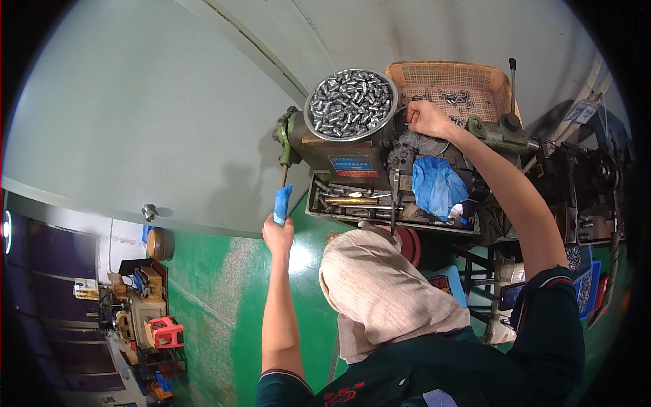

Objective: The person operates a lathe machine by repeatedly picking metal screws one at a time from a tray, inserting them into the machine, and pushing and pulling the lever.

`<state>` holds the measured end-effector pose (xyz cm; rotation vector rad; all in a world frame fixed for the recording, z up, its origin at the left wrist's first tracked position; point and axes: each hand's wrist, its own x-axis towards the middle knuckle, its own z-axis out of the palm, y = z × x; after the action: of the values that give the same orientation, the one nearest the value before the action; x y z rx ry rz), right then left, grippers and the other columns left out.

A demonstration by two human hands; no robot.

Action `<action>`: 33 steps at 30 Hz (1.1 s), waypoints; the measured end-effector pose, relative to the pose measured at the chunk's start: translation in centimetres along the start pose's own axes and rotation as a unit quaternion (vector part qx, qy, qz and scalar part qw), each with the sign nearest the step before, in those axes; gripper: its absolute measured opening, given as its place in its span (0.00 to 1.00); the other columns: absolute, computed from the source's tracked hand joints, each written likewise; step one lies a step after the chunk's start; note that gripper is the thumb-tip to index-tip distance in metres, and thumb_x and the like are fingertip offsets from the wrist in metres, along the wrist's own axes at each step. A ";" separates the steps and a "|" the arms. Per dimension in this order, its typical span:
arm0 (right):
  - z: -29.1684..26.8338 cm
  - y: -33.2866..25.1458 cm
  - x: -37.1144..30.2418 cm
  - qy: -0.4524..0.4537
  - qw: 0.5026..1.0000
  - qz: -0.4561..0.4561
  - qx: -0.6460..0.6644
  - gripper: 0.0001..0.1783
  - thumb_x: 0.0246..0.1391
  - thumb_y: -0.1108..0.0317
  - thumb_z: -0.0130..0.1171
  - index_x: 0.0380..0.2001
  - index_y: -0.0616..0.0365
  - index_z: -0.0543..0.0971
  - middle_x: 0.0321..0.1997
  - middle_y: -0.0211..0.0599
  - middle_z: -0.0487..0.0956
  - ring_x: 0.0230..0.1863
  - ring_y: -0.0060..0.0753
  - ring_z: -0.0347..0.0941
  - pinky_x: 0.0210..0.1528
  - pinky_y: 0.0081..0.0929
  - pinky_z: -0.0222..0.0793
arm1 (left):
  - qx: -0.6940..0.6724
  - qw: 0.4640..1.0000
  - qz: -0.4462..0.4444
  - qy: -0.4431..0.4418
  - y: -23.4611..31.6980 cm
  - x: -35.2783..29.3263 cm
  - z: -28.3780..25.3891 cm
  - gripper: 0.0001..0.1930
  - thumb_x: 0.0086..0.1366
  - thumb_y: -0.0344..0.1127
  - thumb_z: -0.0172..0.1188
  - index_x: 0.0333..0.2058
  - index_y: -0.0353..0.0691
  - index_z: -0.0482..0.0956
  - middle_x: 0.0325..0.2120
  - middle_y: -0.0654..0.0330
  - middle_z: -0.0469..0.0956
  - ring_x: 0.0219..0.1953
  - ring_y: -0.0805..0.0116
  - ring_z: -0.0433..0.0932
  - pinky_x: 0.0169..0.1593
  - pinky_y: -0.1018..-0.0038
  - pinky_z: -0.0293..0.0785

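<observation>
My left hand (278, 234) is closed round the lower end of a lever handle (283, 202) wrapped in blue. Its metal rod runs up to a green arm on the left end of a small lathe-like machine (319, 152). My right hand (427, 118) reaches over the machine, fingertips pinched together beside its dark work head. Whatever they hold is hidden or too small to name. Just left of that hand, a round metal bowl (351, 103) heaped with short shiny metal parts sits on top of the machine. Metal shavings (422, 143) lie below the fingers.
Behind my right hand stands an orange plastic basket (491, 81) with some metal parts. A blue cloth (437, 186) lies over the machine's front. Below, a tray (346, 211) holds rods and tools. A black-knobbed lever (513, 81) rises at right. A light cloth (390, 292) covers my lap.
</observation>
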<state>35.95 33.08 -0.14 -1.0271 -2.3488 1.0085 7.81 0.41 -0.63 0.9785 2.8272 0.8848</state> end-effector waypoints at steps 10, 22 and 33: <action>0.3 -0.2 0.2 -0.018 1.000 -0.009 0.001 0.12 0.32 0.68 0.65 0.24 0.61 0.77 0.24 0.36 0.77 0.29 0.33 0.75 0.34 0.28 0.68 | -0.013 1.000 0.012 0.010 -0.1 -0.1 0.1 0.09 0.47 0.34 0.57 0.24 0.32 0.74 0.21 0.44 0.75 0.28 0.45 0.75 0.36 0.59 0.69; 0.4 -0.8 0.4 -0.043 0.999 -0.003 -0.008 0.14 0.34 0.67 0.65 0.26 0.61 0.77 0.26 0.38 0.78 0.31 0.36 0.75 0.36 0.30 0.68 | -0.014 1.000 -0.003 0.002 0.3 -0.2 0.0 0.10 0.47 0.34 0.57 0.24 0.32 0.73 0.20 0.44 0.75 0.28 0.45 0.75 0.36 0.59 0.69; 0.6 -1.1 0.3 -0.039 0.999 -0.006 -0.013 0.13 0.35 0.67 0.65 0.27 0.61 0.77 0.27 0.40 0.78 0.33 0.37 0.75 0.36 0.30 0.69 | -0.020 1.000 -0.002 0.005 0.2 -0.2 0.0 0.10 0.46 0.34 0.58 0.23 0.33 0.73 0.20 0.45 0.75 0.28 0.46 0.75 0.36 0.60 0.68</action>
<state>34.87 32.46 0.31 -0.9995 -2.4340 1.0340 8.07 0.37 -0.57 0.9676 2.8075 0.9437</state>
